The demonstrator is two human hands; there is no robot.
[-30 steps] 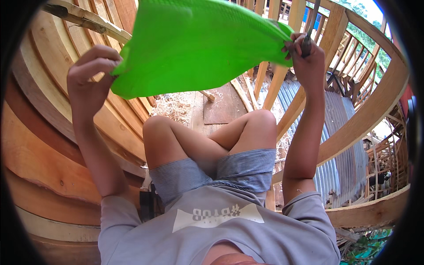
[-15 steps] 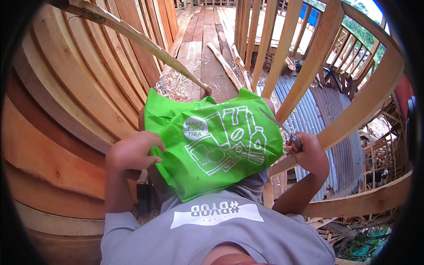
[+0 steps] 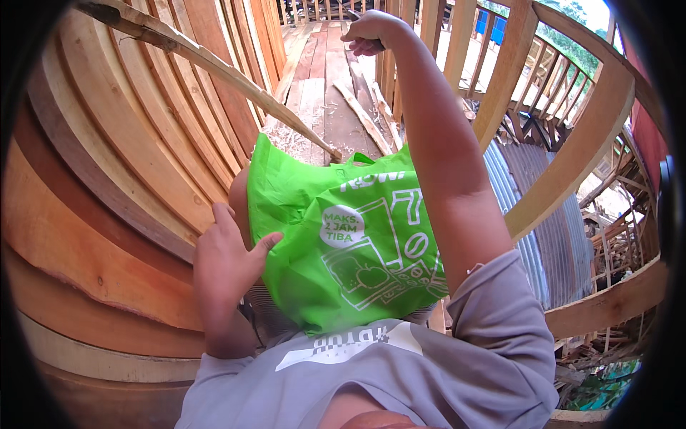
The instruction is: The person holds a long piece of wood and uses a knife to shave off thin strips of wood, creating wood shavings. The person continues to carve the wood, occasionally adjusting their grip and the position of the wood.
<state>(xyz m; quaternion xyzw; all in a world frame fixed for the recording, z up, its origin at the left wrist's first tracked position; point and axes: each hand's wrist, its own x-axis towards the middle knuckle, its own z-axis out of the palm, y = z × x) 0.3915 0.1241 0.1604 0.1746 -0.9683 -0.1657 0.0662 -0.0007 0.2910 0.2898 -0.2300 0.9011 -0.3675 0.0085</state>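
A bright green cloth bag (image 3: 300,214) with white printed drawings lies spread across my lap. My left hand (image 3: 229,261) is open at the bag's left edge, its thumb out to the side; it holds nothing. My right arm stretches far forward over the bag's right part and hides it. My right hand (image 3: 375,34) is up at the top of the view with curled fingers. Beside them shows a dark, thin tip of the knife (image 3: 352,13); the rest is hidden behind the hand. A long, roughly trimmed wooden pole (image 3: 221,70) slants from the upper left down to the floor beyond the bag.
Upright planks (image 3: 107,143) line the left side. Two loose wooden strips (image 3: 362,118) and pale shavings (image 3: 286,139) lie on the plank floor (image 3: 312,96). On the right stands a wooden railing (image 3: 572,171), with corrugated metal sheets (image 3: 547,214) below it.
My right hand has swung from the bag's right side far forward and up. My left hand has turned, fingers now pointing forward. The bag has shifted slightly to the right.
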